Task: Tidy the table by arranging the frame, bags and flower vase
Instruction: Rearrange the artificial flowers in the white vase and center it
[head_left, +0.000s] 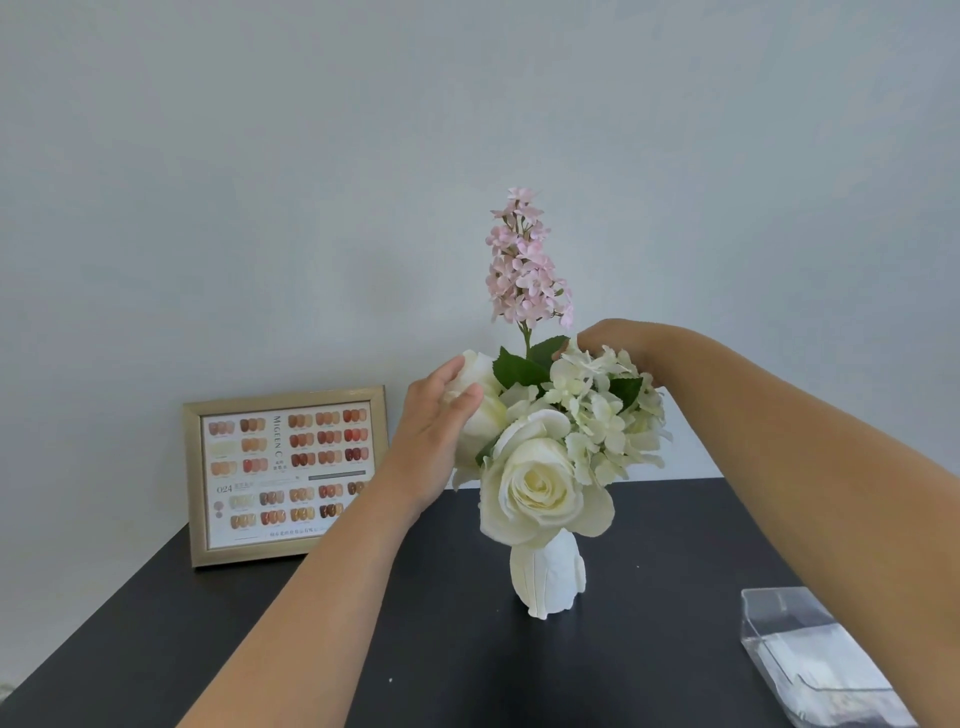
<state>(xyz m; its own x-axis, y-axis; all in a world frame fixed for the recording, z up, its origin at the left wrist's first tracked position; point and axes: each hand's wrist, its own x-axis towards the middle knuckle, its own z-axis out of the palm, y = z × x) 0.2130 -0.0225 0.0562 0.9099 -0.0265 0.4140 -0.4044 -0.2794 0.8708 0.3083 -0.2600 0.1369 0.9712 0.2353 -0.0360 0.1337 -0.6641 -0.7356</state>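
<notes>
Your right hand (615, 340) reaches behind the bouquet, so its fingers are hidden by the pale hydrangea cluster (605, 410), and I cannot tell if its grip is closed or apart. The clear plastic box (810, 660) at the lower right is cut off by the picture edge and partly covered by your right forearm; what is inside is hard to make out. The small print in the frame (285, 475) is not readable, only rows of nail colours.

Your left hand (441, 410) has its fingers spread apart and lies flat against a white rose (480, 395) on the left side of the bouquet. The white vase (548, 577) stands upright on the dark tabletop (156, 639), below and between both hands. The frame stands to its left, against the wall.
</notes>
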